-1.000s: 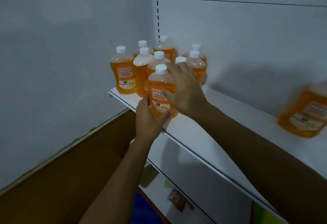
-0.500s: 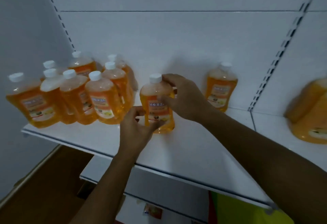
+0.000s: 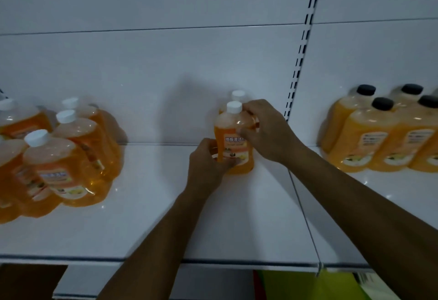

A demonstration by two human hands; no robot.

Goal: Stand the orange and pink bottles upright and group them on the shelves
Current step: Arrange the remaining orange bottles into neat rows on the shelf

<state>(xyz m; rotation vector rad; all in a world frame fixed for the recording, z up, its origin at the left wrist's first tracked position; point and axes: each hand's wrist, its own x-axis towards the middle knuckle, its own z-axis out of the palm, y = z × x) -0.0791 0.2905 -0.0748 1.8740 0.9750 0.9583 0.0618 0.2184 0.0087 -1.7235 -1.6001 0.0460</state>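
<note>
An orange bottle [image 3: 233, 138] with a white cap stands upright on the white shelf [image 3: 154, 205], near the back wall. My left hand [image 3: 207, 162] grips its lower left side. My right hand [image 3: 265, 131] grips its upper right shoulder. Right behind it stands a second orange bottle [image 3: 238, 95], of which only the white cap and a sliver show. A cluster of several upright white-capped orange bottles [image 3: 59, 157] stands at the left end of the shelf.
Several larger orange bottles with black caps [image 3: 384, 136] stand on the neighbouring shelf section at the right. A slotted upright [image 3: 301, 46] runs up the back wall between the sections. Below the shelf edge, something green and red [image 3: 308, 285] shows.
Both hands have carried the orange bottle rightwards away from the left cluster and set it in front of the lone bottle by the back wall. The view has swung right.
</note>
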